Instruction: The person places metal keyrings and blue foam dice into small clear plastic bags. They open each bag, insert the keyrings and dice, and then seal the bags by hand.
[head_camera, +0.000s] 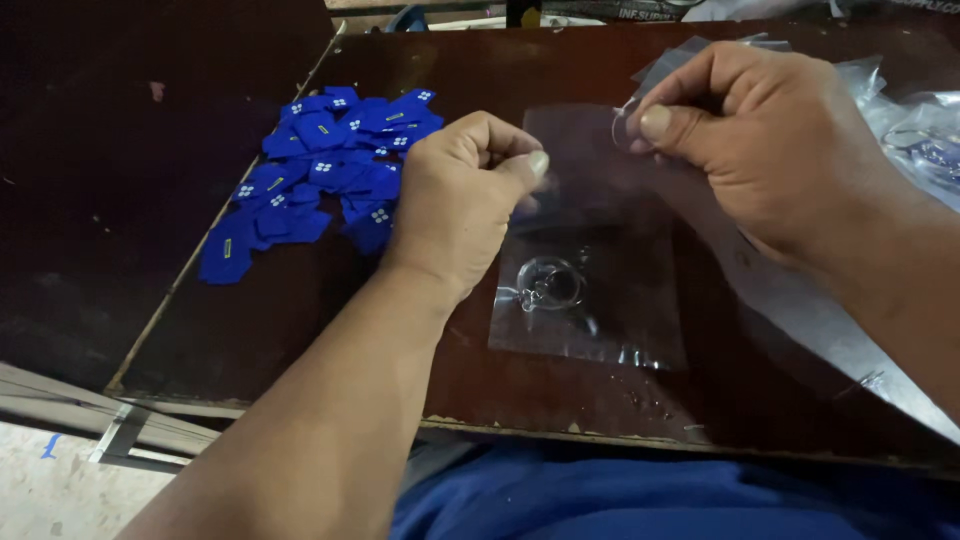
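Note:
A small clear plastic bag (600, 300) hangs between my two hands over the dark brown table (300, 330). My left hand (465, 195) pinches the bag's top edge on the left, fingers closed. At the right corner of the opening, my right hand (770, 140) grips the same edge between thumb and forefinger. Inside the bag, near its bottom, lies a metal key ring with a small clasp (545, 285).
A heap of several blue fabric patches with white marks (320, 175) lies on the table to the left of my left hand. A pile of clear plastic bags (900, 130) sits at the right, behind my right hand. The table's front edge (560, 432) runs just before my blue-clad lap.

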